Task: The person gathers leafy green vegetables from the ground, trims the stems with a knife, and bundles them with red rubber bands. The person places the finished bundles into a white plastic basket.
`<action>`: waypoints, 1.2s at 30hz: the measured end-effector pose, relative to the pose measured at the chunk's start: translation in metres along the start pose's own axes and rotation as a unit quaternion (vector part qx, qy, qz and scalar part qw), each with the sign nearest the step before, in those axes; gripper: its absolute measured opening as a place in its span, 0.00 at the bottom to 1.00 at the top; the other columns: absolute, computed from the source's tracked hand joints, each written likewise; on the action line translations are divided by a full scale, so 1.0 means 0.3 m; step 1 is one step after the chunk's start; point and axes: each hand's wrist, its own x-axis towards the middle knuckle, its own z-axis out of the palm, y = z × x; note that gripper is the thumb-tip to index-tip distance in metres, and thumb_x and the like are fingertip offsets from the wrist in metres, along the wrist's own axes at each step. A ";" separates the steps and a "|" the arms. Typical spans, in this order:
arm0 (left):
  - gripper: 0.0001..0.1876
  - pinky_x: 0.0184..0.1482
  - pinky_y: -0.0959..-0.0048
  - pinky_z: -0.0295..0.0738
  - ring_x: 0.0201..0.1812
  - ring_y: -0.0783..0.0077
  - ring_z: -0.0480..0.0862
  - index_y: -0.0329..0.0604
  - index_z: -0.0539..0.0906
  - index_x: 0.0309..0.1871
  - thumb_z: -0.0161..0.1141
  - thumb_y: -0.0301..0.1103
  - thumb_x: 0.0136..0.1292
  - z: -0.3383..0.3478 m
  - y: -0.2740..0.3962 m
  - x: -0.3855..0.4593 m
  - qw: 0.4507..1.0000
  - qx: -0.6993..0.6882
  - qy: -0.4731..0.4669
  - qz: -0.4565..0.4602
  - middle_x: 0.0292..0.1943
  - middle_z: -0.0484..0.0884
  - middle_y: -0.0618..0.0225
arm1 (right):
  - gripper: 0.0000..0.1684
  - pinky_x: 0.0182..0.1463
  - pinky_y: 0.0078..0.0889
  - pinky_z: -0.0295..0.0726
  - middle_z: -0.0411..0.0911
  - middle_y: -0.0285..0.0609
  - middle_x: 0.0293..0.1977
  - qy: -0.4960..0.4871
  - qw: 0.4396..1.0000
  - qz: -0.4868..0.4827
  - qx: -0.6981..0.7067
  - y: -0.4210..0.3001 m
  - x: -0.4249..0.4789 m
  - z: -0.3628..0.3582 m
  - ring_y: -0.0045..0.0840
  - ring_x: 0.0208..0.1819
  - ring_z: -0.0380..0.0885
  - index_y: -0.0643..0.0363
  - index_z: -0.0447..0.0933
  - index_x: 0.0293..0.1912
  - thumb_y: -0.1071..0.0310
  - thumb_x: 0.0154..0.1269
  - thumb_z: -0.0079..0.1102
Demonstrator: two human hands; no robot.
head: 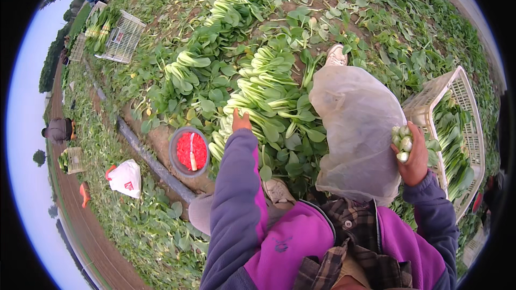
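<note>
My left hand (241, 122) reaches onto the near end of a long row of bok choy (258, 88), its fingertips among the pale stems. Whether it grips a stem I cannot tell. In my right hand (417, 159) is a small bunch of bok choy (403, 143), cut white ends showing and leaves hanging behind the hand. That hand is beside a translucent plastic sheet (358, 129) over my leg. To its right, a cream plastic crate (437, 82) holds more bok choy (453, 141).
A grey bowl (172, 154) contains red strips (186, 147) and a knife (193, 157). A dark pipe (155, 163) crosses the ground. Another bok choy row (227, 8) lies ahead. At left are a white bag (125, 179), a crate (125, 36) and people (59, 130).
</note>
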 end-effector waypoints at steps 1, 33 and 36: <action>0.25 0.38 0.72 0.74 0.32 0.71 0.78 0.38 0.71 0.56 0.65 0.30 0.55 0.004 -0.012 0.015 0.999 0.020 0.009 0.028 0.32 0.78 0.61 | 0.39 0.55 0.40 0.72 0.69 0.57 0.52 0.004 1.000 0.010 0.004 -0.002 0.003 0.005 0.49 0.52 0.72 0.65 0.61 0.61 0.73 0.51 0.68; 0.17 0.22 0.88 0.63 0.31 0.85 0.79 0.42 0.77 0.53 0.60 0.27 0.59 -0.115 0.930 -0.472 0.823 -0.354 -0.445 -0.002 0.39 0.81 0.72 | 0.48 0.64 0.43 0.62 0.59 0.61 0.60 0.015 0.999 -0.005 0.038 0.066 -0.096 -0.035 0.51 0.60 0.63 0.64 0.52 0.67 0.61 0.53 0.67; 0.17 0.23 0.87 0.65 0.28 0.86 0.76 0.41 0.76 0.53 0.59 0.28 0.59 -0.025 1.090 -0.785 0.747 -0.263 -0.609 -0.037 0.38 0.81 0.72 | 0.45 0.64 0.43 0.62 0.60 0.61 0.59 -0.010 0.997 -0.033 0.070 0.073 -0.077 -0.060 0.51 0.59 0.63 0.66 0.51 0.66 0.59 0.57 0.65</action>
